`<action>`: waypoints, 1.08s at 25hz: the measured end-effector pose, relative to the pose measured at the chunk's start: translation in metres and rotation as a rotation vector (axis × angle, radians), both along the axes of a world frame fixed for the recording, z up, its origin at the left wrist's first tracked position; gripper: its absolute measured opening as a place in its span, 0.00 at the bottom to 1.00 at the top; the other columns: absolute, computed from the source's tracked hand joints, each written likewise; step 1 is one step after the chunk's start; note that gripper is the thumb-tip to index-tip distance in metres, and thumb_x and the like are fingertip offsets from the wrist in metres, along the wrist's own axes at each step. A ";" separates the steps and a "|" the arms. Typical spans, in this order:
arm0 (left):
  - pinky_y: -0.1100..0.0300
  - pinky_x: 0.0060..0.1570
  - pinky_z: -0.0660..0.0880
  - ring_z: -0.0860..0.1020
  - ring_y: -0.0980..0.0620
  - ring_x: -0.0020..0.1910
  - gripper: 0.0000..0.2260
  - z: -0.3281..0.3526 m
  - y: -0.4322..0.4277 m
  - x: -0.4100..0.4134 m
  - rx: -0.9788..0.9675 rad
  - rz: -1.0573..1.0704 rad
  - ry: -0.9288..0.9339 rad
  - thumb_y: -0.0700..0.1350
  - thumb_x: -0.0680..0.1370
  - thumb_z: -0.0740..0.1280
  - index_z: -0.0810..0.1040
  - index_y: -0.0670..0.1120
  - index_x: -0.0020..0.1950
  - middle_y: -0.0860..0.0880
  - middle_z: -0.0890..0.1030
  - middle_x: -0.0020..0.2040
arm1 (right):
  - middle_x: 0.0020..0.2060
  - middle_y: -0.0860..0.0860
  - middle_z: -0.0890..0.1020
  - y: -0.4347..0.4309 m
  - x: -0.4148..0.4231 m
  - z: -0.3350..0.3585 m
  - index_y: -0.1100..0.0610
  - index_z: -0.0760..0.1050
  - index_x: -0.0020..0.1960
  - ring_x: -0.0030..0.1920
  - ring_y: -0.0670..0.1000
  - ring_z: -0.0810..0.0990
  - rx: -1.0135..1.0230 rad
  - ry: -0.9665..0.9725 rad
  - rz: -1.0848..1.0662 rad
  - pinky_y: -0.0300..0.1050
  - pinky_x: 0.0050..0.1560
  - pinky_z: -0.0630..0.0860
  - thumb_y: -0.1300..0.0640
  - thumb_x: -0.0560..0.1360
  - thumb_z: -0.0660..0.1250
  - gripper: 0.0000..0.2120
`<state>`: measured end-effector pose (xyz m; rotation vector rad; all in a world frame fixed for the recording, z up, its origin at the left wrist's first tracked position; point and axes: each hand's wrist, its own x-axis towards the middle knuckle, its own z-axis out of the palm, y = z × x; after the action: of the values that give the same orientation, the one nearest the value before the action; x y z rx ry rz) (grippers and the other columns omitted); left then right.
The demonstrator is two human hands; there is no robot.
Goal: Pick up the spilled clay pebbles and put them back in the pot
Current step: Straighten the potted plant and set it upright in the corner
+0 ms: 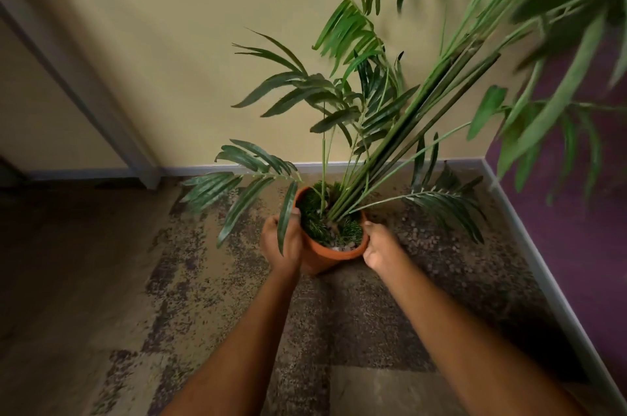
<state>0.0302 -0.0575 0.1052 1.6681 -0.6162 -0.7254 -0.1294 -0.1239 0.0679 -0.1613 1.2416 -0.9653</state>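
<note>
A terracotta pot [339, 254] with a tall green palm-like plant [366, 103] stands on the carpet near the room's corner, tilted toward me. My left hand [283, 241] grips its left side and my right hand [381, 246] holds its right rim. Green moss and a few pale pebbles show inside the pot. Small brown clay pebbles [424, 239] lie scattered on the carpet to the right of the pot.
A cream wall [169, 42] with a grey baseboard runs behind the pot, and a purple wall [583, 212] closes the right side. A grey door frame [84, 103] stands at the left. Long fronds hang over the pot and my left hand.
</note>
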 end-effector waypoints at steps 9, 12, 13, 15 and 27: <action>0.51 0.54 0.76 0.79 0.45 0.50 0.13 -0.003 -0.030 0.040 0.160 -0.102 0.053 0.57 0.81 0.70 0.75 0.52 0.41 0.52 0.79 0.42 | 0.71 0.63 0.76 -0.010 0.018 -0.005 0.66 0.71 0.73 0.72 0.61 0.75 0.028 0.048 -0.002 0.58 0.76 0.69 0.62 0.85 0.60 0.17; 0.42 0.59 0.80 0.79 0.47 0.48 0.11 -0.003 -0.032 0.048 0.135 -0.066 0.101 0.55 0.80 0.71 0.76 0.51 0.44 0.49 0.82 0.44 | 0.75 0.61 0.73 -0.014 0.028 -0.002 0.65 0.71 0.75 0.76 0.59 0.71 0.033 0.082 -0.002 0.57 0.78 0.66 0.61 0.85 0.61 0.19; 0.40 0.59 0.80 0.80 0.47 0.48 0.10 -0.003 -0.032 0.053 0.135 -0.074 0.097 0.54 0.80 0.71 0.78 0.49 0.46 0.46 0.82 0.45 | 0.75 0.60 0.73 -0.015 0.032 -0.002 0.64 0.71 0.75 0.76 0.59 0.71 0.028 0.083 -0.001 0.56 0.78 0.66 0.60 0.85 0.61 0.19; 0.37 0.56 0.81 0.80 0.45 0.46 0.15 -0.004 -0.033 0.063 0.141 -0.093 0.059 0.52 0.81 0.71 0.80 0.40 0.52 0.41 0.82 0.45 | 0.74 0.59 0.74 -0.018 0.039 -0.001 0.63 0.73 0.74 0.75 0.58 0.72 0.013 0.079 -0.001 0.56 0.78 0.67 0.61 0.85 0.61 0.18; 0.37 0.50 0.83 0.80 0.43 0.42 0.15 -0.017 -0.035 0.111 0.131 -0.023 0.086 0.49 0.83 0.70 0.83 0.37 0.47 0.38 0.82 0.42 | 0.59 0.59 0.84 -0.035 0.086 0.003 0.63 0.80 0.66 0.57 0.55 0.83 -0.067 0.173 0.003 0.51 0.60 0.78 0.67 0.80 0.66 0.15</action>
<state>0.1409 -0.0923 0.0878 1.7423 -0.5375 -0.8654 -0.0435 -0.1593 0.0710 -0.3048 1.3674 -1.0075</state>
